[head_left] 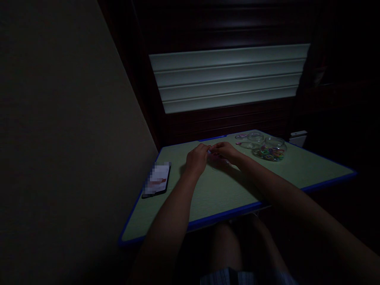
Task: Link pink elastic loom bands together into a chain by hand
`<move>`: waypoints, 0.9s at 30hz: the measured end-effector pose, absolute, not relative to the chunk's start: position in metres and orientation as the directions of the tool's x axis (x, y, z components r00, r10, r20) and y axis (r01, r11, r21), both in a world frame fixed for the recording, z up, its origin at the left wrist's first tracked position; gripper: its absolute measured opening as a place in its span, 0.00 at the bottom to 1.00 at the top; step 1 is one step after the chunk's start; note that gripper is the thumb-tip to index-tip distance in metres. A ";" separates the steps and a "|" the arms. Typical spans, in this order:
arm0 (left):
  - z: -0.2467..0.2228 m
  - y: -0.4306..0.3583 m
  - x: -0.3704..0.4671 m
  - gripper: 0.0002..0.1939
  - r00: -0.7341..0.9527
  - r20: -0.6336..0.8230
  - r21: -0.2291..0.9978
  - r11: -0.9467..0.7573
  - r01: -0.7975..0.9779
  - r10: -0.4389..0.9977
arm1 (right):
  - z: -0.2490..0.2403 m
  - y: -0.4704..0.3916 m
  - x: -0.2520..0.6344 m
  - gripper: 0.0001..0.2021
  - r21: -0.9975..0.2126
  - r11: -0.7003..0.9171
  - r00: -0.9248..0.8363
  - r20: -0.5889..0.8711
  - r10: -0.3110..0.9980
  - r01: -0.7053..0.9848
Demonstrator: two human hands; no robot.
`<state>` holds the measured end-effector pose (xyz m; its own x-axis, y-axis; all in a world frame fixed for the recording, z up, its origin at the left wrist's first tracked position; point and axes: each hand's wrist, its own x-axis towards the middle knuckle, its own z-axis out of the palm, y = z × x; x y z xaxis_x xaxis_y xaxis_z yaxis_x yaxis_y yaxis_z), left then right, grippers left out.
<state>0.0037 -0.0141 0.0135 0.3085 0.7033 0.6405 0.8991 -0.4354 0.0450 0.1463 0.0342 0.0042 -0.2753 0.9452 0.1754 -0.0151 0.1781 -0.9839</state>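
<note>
Both of my hands meet near the middle of the pale green table (213,194). My left hand (196,159) has its fingers closed at a small colourful item (209,151), too dark and small to name. From the right, my right hand (227,151) pinches at the same spot, its fingertips close to those of my left hand. Just below the fingers, a clear plastic piece with pinkish contents (220,160) lies on the table; its shape is hard to make out. To the right stands a round clear jar (273,149) holding several small coloured rings.
Behind the jar is another clear round container (255,137), with small clear and pink pieces (242,136) beside it. A phone (156,179) lies at the table's left edge, near the wall (74,118). A blue rim (225,213) borders the table.
</note>
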 end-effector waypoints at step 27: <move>-0.002 0.016 0.012 0.10 -0.128 0.221 0.949 -0.183 0.258 0.967 | 0.017 0.025 0.143 0.11 -0.947 0.322 -0.143 0.317 0.938 0.012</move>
<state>0.0121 0.0158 -0.0020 -0.1283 0.9667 0.2214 0.2582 -0.1829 0.9486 0.1435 0.0254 0.0173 -0.1428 0.9377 0.3168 0.0124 0.3217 -0.9468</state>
